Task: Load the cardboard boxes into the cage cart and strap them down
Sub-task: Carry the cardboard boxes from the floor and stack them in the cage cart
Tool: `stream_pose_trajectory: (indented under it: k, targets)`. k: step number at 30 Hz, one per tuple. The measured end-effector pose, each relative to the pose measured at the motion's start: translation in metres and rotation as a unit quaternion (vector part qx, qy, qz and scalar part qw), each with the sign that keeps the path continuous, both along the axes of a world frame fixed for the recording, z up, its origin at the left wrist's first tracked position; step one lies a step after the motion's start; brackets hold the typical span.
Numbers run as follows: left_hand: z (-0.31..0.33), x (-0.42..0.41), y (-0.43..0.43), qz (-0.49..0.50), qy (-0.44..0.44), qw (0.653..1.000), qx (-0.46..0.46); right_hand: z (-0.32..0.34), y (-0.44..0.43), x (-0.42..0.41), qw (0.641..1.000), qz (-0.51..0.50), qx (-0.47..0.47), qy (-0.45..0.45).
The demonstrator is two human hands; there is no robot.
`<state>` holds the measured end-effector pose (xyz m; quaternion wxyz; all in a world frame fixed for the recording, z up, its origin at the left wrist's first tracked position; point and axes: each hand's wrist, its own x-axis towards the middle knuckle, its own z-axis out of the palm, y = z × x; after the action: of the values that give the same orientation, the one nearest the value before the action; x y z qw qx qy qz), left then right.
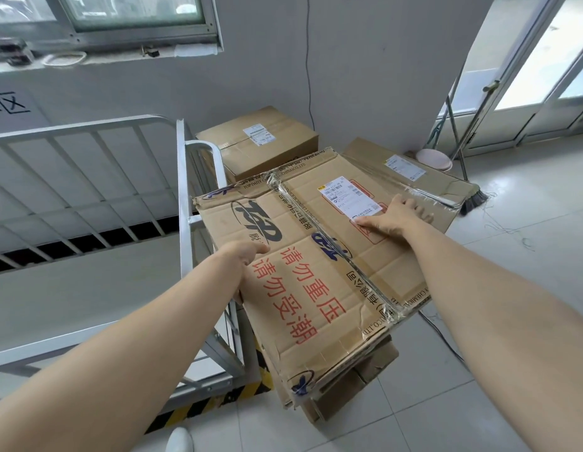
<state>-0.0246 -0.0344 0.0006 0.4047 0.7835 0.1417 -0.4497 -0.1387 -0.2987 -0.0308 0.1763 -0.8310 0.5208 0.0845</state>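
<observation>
A large cardboard box (316, 272) with red printed characters and a white shipping label fills the middle of the view. My left hand (247, 256) grips its left edge, fingers curled under it. My right hand (397, 215) lies flat on its top beside the label. This box rests on other cardboard (358, 376) below it. A second sealed box (260, 141) stands behind it by the wall, and a third box (414, 177) lies to the right. The cage cart's grey metal frame (185, 197) stands just left of the boxes.
A grey barred cart panel (71, 177) spreads out on the left, above a black-and-yellow striped strip (198, 406) on the floor. A broom (472, 200), a pink basin (433, 159) and a glass door (528, 76) are at the right. Loose cable runs over the white tiles.
</observation>
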Motion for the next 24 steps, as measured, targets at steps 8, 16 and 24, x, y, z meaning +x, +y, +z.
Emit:
stream_pose_trajectory:
  k: [8,16,24]
  targets:
    - [0.013,-0.018,-0.008,-0.009,-0.005,1.0,-0.001,0.015,-0.001,-0.021,0.999,-0.026,0.012,-0.019]
    - [0.043,-0.01,-0.021,-0.025,-0.07,0.997,-0.031,0.086,0.013,-0.058,0.991,-0.093,-0.023,-0.091]
    - [0.051,0.073,-0.039,0.03,-0.149,0.981,-0.12,0.183,0.034,-0.049,0.979,-0.112,-0.104,-0.137]
